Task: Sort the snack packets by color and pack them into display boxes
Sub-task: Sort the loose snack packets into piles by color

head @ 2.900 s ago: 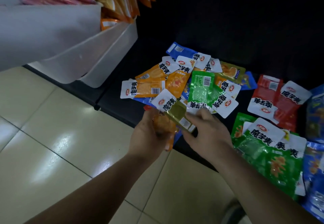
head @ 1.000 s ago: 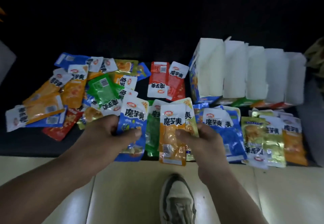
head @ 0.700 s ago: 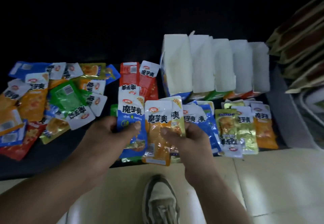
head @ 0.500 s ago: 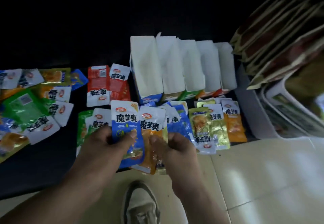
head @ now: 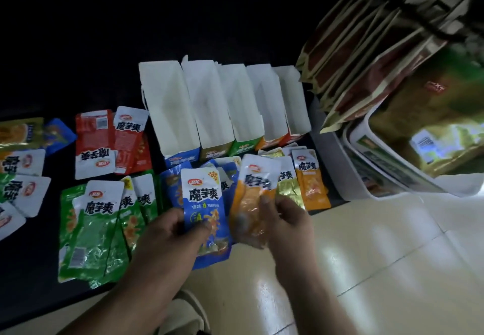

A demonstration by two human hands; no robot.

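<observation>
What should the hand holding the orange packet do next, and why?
Probably move the right hand a little to the right and lay its held orange packet on the lying orange packet below the display boxes. Green packets, blue packets and a gold packet already lie grouped by color there, so orange likely joins orange.
</observation>
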